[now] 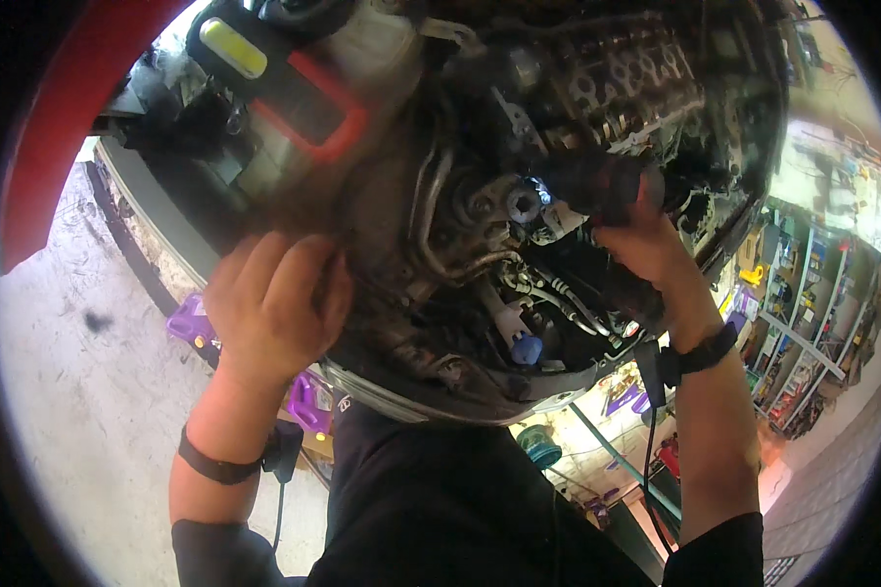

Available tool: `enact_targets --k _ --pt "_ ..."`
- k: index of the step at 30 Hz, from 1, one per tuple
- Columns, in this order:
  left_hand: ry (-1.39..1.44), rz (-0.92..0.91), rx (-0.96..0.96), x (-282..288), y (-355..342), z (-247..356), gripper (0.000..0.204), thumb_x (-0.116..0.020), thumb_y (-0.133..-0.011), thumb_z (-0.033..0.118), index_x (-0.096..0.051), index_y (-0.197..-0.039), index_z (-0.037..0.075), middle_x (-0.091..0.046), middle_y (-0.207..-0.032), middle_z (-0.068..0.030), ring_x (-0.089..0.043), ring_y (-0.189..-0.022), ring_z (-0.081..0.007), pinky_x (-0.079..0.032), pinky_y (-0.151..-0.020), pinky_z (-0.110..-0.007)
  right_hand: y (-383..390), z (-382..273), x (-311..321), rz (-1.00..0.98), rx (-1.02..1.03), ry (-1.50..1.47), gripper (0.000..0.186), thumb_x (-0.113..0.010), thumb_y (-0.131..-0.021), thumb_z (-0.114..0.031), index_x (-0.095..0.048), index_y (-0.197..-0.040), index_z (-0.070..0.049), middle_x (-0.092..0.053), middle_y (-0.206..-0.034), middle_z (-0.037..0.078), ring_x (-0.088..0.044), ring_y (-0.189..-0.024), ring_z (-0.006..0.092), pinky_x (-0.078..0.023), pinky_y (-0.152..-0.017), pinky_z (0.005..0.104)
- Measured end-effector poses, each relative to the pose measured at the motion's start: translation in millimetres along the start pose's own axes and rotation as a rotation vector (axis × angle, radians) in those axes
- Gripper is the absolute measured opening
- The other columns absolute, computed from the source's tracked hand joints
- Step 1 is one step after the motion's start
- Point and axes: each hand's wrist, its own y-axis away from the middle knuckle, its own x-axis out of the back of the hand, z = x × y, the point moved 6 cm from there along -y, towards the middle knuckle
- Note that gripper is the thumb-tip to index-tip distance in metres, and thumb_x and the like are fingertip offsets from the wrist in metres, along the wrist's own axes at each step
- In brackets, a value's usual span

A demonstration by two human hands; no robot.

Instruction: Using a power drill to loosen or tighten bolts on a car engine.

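My right hand (641,249) is closed round the grip of a dark cordless power tool (597,186), reaching into the engine bay. A small bright light shows at the tool's nose, close beside a round metal bolt or pulley centre (522,203) on the engine. Above the front edge of the bay hovers my left hand (279,298), its back toward me and its fingers bent. Blur smears its fingertips, so anything in them cannot be made out. Beyond it, a black and red work light (284,88) with a glowing yellow panel lies on the engine parts.
The uncovered engine top (636,78) fills the far right of the bay. Hoses and a blue cap (527,349) sit near the front edge. Purple jugs (308,403) stand below at the left. Shelving with many items (803,313) is at the right; a red panel (59,127) at the left.
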Motion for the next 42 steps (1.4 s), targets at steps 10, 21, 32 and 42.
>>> enact_targets --k 10,21,32,42 --pt "0.003 -0.003 -0.010 -0.9 0.0 0.9 0.017 -0.076 -0.072 0.012 -0.065 -0.086 0.011 -0.060 -0.075 -0.0056 -0.059 -0.064 -0.0265 -0.046 -0.056 -0.037 -2.5 11.4 -8.5 -0.120 -0.096 -0.111 0.046 -0.067 -0.079 -0.028 -0.059 -0.120 -0.008 -0.068 -0.110 0.019 -0.065 -0.104 0.0401 -0.053 -0.091 0.0428" --pt "-0.007 -0.008 -0.002 -0.9 0.8 -0.2 0.018 -0.076 -0.072 0.013 -0.066 -0.087 0.012 -0.060 -0.076 -0.0055 -0.059 -0.064 -0.0265 -0.046 -0.056 -0.038 -10.3 5.2 -3.3 -0.028 0.058 0.079 0.064 -0.069 -0.080 -0.031 -0.045 -0.136 -0.011 -0.066 -0.116 0.022 -0.063 -0.108 0.0438 -0.053 -0.091 0.0479" --pt "-0.016 -0.003 -0.012 0.1 -1.8 2.0 0.016 -0.075 -0.072 0.011 -0.065 -0.084 0.012 -0.059 -0.073 -0.0055 -0.059 -0.062 -0.0267 -0.046 -0.054 -0.038 -11.1 15.3 -3.7 -0.166 -0.157 0.037 0.053 -0.068 -0.082 -0.037 -0.057 -0.126 -0.008 -0.068 -0.117 0.017 -0.064 -0.107 0.0391 -0.053 -0.094 0.0437" --pt "-0.010 -0.012 -0.007 -0.5 -4.5 5.0 0.013 -0.073 -0.074 0.009 -0.064 -0.084 0.010 -0.057 -0.071 -0.0078 -0.058 -0.062 -0.0292 -0.045 -0.055 -0.039 4.0 17.9 2.0 -0.167 -0.169 -0.112 0.044 -0.070 -0.081 -0.032 -0.064 -0.120 -0.012 -0.071 -0.110 0.013 -0.066 -0.107 0.0334 -0.053 -0.092 0.0405"
